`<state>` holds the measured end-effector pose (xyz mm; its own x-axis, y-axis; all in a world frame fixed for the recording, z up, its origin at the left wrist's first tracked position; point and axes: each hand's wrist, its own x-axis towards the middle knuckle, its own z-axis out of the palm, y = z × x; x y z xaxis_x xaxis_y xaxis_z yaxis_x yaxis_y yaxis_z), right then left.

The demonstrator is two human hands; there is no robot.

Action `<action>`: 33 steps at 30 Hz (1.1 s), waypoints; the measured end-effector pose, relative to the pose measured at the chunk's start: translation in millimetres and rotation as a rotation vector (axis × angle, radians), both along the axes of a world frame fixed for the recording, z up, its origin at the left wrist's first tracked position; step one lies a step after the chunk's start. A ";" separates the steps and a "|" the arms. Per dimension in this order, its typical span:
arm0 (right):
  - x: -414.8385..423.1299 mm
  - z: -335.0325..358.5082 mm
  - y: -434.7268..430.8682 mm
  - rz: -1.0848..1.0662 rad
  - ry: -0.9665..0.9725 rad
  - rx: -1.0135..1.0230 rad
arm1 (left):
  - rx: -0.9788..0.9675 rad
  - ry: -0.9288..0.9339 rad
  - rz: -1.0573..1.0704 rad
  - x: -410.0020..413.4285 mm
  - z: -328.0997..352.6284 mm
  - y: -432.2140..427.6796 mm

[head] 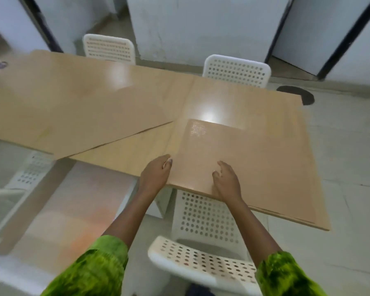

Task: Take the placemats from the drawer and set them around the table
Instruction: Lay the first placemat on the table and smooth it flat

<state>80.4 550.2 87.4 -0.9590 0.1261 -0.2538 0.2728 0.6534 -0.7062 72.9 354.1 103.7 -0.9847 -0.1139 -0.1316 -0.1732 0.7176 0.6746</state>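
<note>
**Tan placemat point(222, 150) on counter point(94, 99)**

On my feed, the placemat lies flat at the counter's near edge. My left grip point(157, 170) curls round its left side; my right grip point(226, 181) rests on it, fingers loose.

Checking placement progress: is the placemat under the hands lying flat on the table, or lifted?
Flat: the placemat lies spread on the table, its visible edges down.

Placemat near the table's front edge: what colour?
The placemat is plain pinkish tan, close to the table in tone; the head view shows it.
</note>
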 end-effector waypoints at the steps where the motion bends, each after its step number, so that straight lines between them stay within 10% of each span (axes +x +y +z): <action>1: 1.2 3.6 -18.8 0.002 0.008 -0.043 | 0.042 0.002 0.039 6.2 4.8 -14.7; 15: 87.8 17.9 -312.9 0.051 -0.086 -0.422 | 0.259 0.040 0.259 129.6 28.6 -299.0; 33: 35.8 4.5 -441.4 -0.033 -0.086 -0.541 | 0.458 -0.035 0.280 84.6 16.1 -419.2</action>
<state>116.2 108.9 91.9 -0.9295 -0.0142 -0.3685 0.3590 0.1935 -0.9130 157.5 -65.1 119.8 -0.9189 -0.2952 -0.2617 -0.3438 0.2738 0.8982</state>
